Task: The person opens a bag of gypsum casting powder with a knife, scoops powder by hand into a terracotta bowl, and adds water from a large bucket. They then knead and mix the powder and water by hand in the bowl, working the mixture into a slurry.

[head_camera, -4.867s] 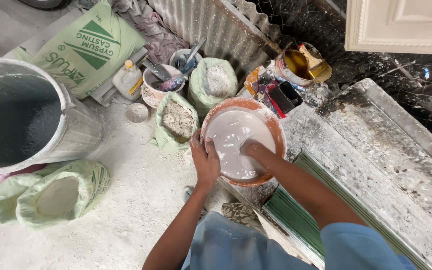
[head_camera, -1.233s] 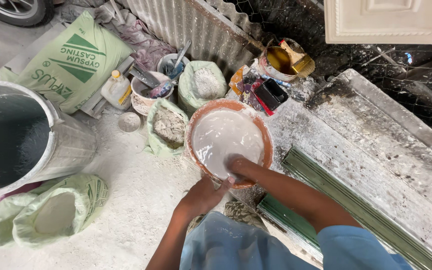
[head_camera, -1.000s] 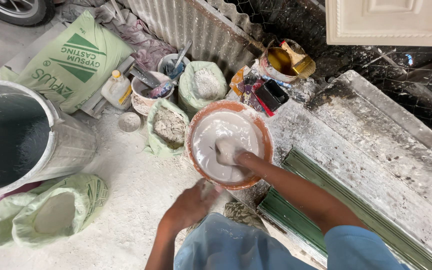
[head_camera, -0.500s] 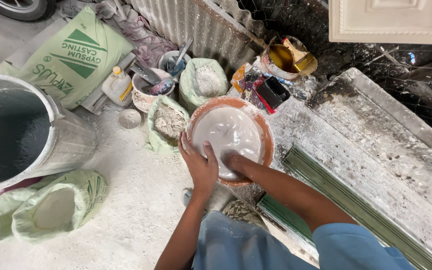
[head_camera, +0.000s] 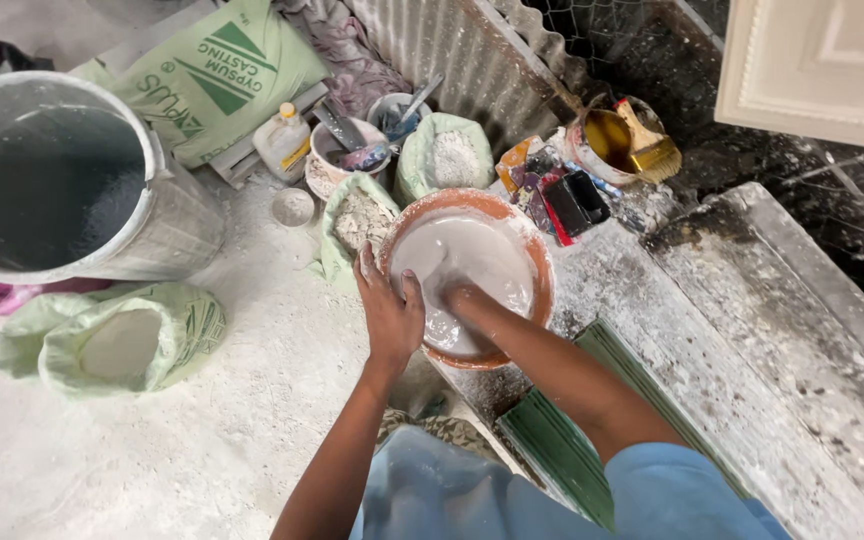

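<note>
Orange-rimmed bowl [head_camera: 542, 262] on floor at edge of dusty slab [head_camera: 752, 330] — round, shallow, full of smooth white wet plaster, rim smeared white. Left hand [head_camera: 390, 312] flat on near-left rim, fingers spread, steadying. Right hand [head_camera: 460, 300] sunk in the mix, coated white — grip closure cannot tell. Open green powder sacks [head_camera: 357, 215] just behind; grey bucket [head_camera: 52, 190] far left.

A plaster-casting workshop: plaster sacks [head_camera: 222, 75], dusty floor [head_camera: 252, 440], a big bucket [head_camera: 62, 190].
</note>
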Demonstrator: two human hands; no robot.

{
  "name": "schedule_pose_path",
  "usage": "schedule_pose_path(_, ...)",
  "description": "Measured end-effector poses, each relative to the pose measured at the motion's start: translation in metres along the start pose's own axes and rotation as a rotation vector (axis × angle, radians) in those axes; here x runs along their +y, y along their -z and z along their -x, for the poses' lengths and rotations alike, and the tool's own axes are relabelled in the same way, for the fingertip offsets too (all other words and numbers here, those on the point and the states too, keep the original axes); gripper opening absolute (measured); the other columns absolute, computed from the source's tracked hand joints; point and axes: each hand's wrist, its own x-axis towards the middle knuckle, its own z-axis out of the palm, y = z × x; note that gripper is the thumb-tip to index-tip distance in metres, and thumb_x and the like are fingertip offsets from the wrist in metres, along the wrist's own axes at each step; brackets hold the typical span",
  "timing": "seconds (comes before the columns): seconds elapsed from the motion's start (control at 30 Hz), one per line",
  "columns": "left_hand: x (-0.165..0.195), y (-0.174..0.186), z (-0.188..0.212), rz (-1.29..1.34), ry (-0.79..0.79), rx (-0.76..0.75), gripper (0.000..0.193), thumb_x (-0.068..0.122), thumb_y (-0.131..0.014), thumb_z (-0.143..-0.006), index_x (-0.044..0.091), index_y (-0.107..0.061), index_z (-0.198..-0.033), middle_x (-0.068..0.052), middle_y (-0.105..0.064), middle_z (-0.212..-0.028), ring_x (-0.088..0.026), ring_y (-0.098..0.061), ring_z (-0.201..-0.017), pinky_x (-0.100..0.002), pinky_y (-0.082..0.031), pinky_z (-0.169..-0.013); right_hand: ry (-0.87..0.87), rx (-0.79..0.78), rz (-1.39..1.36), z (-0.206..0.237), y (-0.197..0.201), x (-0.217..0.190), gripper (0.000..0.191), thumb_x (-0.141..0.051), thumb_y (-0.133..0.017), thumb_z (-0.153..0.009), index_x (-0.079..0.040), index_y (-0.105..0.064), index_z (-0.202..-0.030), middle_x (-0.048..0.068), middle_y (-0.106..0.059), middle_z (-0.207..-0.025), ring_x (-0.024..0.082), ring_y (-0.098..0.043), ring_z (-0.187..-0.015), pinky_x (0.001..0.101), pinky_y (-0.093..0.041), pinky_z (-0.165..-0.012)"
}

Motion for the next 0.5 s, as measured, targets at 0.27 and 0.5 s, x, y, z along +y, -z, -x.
schedule_pose_path(0.27,0.002,-0.003,-0.001,0.116,0.032,0.009,0.069,0.018,-0.052,-0.105,-0.007,-0.018,-0.159,-0.031,-0.026,-0.159,-0.047,-0.039,-0.147,-0.049,-0.038,-0.12,0.1,-0.011,-0.014,0.022,-0.021,0.008,0.034,-0.02,-0.05,-0.094,0.002,-0.073,-0.106,0.028,-0.071,-0.112,0.039,-0.07,-0.104,0.0455,-0.055,-0.093)
schedule_pose_path(0.5,0.005,-0.002,-0.003,0.222,0.122,0.0,0.07,0.018,-0.051,-0.102,-0.005,-0.016,-0.158,-0.029,-0.023,-0.16,-0.044,-0.039,-0.146,-0.047,-0.043,-0.116,0.192,0.115,-0.048,0.037,0.001,0.002,0.034,-0.02,-0.049,-0.095,0.002,-0.072,-0.107,0.028,-0.071,-0.112,0.038,-0.071,-0.103,0.0451,-0.055,-0.093)
